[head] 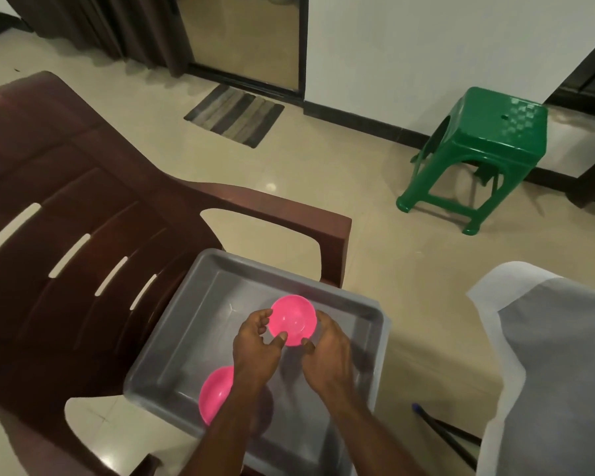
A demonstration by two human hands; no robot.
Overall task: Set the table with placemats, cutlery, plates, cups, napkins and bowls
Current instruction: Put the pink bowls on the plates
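Note:
A grey plastic tray (368, 324) rests on the seat of a dark brown plastic chair (83, 187). Over the tray, a pink bowl (292, 319) is held between both hands. My left hand (255, 345) grips its left rim, thumb on the near edge. My right hand (327, 348) grips its right rim, thumb also at the near edge. A second pink bowl (215, 395) lies in the tray at the near left, partly hidden by my left forearm.
A table covered with a white and grey cloth (550, 372) stands at the right. A green plastic stool (478, 146) sits on the tiled floor beyond. A striped doormat (234, 115) lies before a door. Dark rods (443, 431) lie near the table's foot.

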